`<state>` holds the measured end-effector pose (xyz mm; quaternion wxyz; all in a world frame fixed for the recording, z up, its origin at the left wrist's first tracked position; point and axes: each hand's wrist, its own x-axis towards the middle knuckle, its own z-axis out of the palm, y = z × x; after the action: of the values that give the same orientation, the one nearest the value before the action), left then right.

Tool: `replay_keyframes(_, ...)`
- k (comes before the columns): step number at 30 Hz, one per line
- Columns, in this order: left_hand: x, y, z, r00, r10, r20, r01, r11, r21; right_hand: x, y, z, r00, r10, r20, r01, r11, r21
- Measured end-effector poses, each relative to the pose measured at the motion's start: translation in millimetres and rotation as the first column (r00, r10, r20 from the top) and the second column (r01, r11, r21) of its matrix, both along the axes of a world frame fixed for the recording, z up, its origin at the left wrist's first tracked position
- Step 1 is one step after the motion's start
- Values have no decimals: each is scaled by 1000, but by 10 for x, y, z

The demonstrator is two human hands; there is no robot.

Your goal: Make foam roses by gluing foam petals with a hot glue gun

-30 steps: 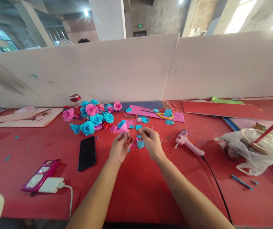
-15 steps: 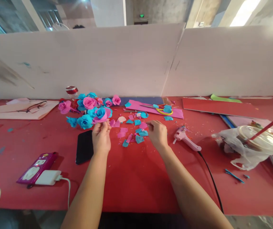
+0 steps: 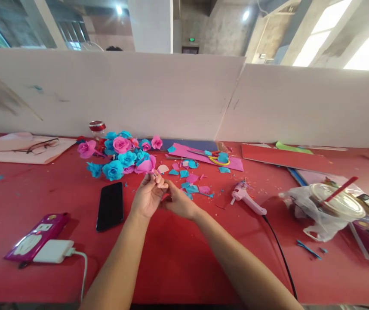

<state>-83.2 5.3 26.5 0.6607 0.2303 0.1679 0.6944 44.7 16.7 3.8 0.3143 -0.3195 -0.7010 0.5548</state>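
My left hand (image 3: 147, 196) is closed on the base of a pink and blue paper flower (image 3: 146, 165), whose petals show above the fingers. My right hand (image 3: 181, 200) touches the left one, its fingers pinched just below the flower; what they hold, if anything, is hidden. Behind and to the left stands a bunch of blue and pink paper flowers (image 3: 113, 170). Loose blue and pink paper petals (image 3: 192, 178) lie scattered beyond my right hand. Scissors with yellow and orange handles (image 3: 219, 160) rest on a pink paper strip (image 3: 236, 163).
A black phone (image 3: 110, 206) lies left of my forearms, near a purple power strip (image 3: 38, 237) with a white charger (image 3: 53, 251). Right are a pink glue gun (image 3: 249, 199) with a black cord and a bagged lidded bowl (image 3: 337, 200). A white partition (image 3: 139, 94) stands behind.
My right hand has moved left from beside the petals to meet my left hand. The flower in my left hand has tilted, and the view has shifted slightly.
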Motion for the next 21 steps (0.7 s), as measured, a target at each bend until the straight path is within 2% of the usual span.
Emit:
replay_keyframes(1, -3, 2, -6, 999, -24, 32, 24, 1000, -3, -7, 10, -11, 1000, 6, 23, -7, 1000, 10)
replay_keyframes(3, -49, 16, -10, 995, -18, 95, 18, 1000, -5, 71, 65, 8, 993, -67, 97, 59, 995, 85)
replay_keyframes(6, -190, 43, 8, 985, 94, 144, -95, 995, 2, 359, 218, 157, 938, -274, 213, 224, 947, 229)
replay_keyframes(9, -356, 50, 33, 959, 233, 162, -237, 972, 3, 703, 443, 360, 801, -561, 211, 458, 800, 387)
replay_keyframes(12, -480, 42, 36, 934, 311, 175, -314, 949, -6, 988, 718, 486, 695, -703, 150, 595, 680, 428)
replay_keyframes(16, -544, 33, 27, 906, 400, 139, -404, 915, 3, 1296, 1113, 610, 569, -818, 86, 746, 557, 365)
replay_keyframes(19, -539, 30, 50, 866, 492, 94, -497, 867, 39, 1547, 1371, 825, 465, -885, 14, 849, 451, 275)
replay_keyframes(21, -524, 33, 76, 809, 587, 32, -588, 806, 64, 1711, 1489, 997, 399, -915, -50, 894, 377, 243)
